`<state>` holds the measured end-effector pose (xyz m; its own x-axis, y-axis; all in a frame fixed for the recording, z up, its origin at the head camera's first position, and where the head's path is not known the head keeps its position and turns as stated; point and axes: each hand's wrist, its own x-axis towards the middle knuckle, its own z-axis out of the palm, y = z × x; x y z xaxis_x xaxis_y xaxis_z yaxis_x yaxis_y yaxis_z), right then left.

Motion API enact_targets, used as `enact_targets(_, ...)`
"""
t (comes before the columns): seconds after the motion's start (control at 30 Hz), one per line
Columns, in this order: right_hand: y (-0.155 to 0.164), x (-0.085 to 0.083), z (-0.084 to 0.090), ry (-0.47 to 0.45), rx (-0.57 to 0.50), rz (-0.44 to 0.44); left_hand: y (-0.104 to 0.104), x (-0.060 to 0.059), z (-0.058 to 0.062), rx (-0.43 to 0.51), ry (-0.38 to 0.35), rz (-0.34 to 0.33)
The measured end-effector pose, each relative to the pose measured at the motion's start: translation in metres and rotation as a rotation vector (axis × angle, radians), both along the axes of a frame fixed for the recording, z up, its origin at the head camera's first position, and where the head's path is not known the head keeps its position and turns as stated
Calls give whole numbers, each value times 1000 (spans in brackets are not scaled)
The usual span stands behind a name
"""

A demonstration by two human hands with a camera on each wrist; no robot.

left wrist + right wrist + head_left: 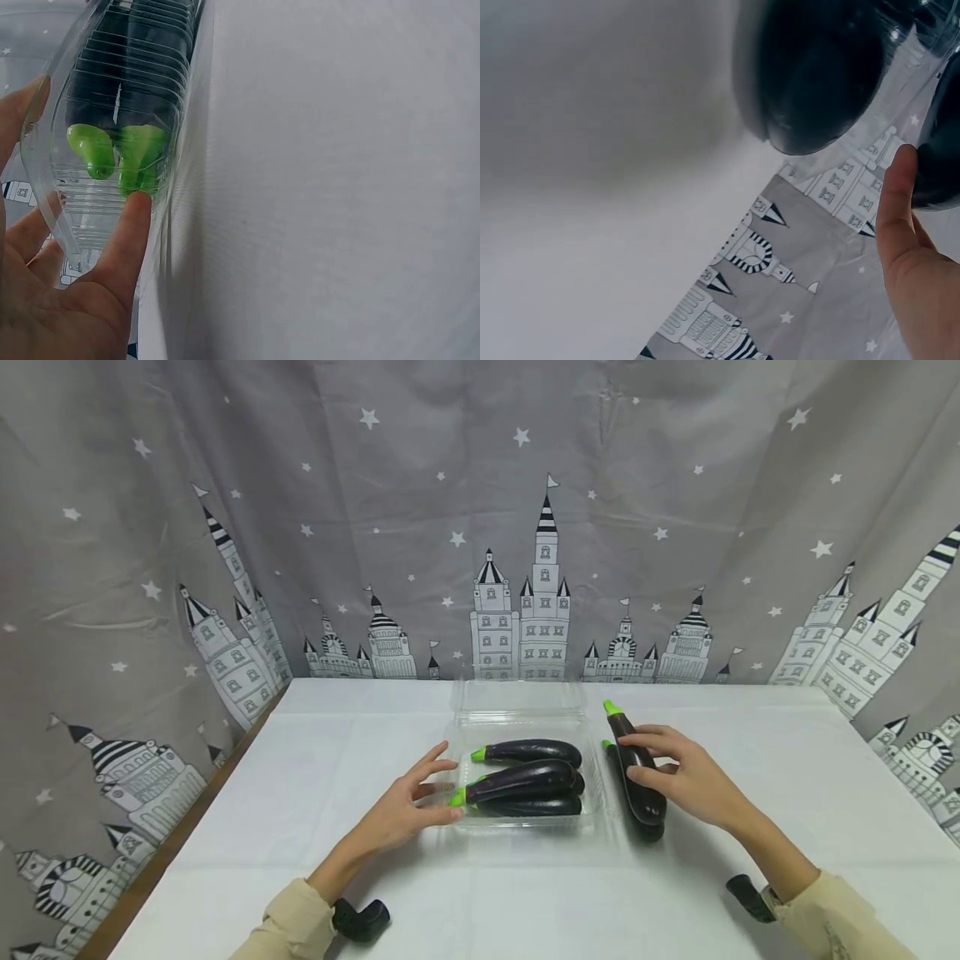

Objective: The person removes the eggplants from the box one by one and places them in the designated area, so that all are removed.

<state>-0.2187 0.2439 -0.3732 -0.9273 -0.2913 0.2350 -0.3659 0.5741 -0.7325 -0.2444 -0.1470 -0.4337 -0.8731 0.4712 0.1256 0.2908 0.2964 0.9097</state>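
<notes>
A clear plastic clamshell box [592,785] stands mid-table, its lid laid back, with several dark eggplants [525,779] inside, green stems mostly to the left. My left hand [405,806] is at the box's left end, fingers spread along the rim. In the left wrist view its thumb [127,244] touches the ribbed wall near the green stems. To the right of the box, my right hand [678,772] pinches an eggplant [647,806] between thumb and fingers, stem pointing away. Beneath that one, another eggplant [651,833] lies on the cloth, largely covered by it.
A white cloth covers the table [300,760], with a brown edge [187,827] showing on the left. Behind it hangs a grey curtain [420,468] with castles and stars. Dark wrist camera mounts [362,920] sit at both sleeves.
</notes>
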Motion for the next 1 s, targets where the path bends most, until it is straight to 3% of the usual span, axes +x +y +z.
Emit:
enact_targets(0.1,4,2,-4,-10,4,-13,-1,1,1,0,0,-8)
enact_targets(0.17,8,3,-6,-10,20,-28,1,6,9,5,-8,-21)
enact_targets(0.33,17,5,-11,-5,57,-53,3,4,7,-3,-15,-20)
enact_targets(0.4,21,6,-12,-14,62,-65,3,-1,-1,-10,-4,-19)
enact_targets(0.6,29,10,-14,-31,79,-102,6,-1,-1,-17,-22,-11)
enact_targets(1.0,33,5,-22,-66,91,-89,1,2,1,-15,-49,5)
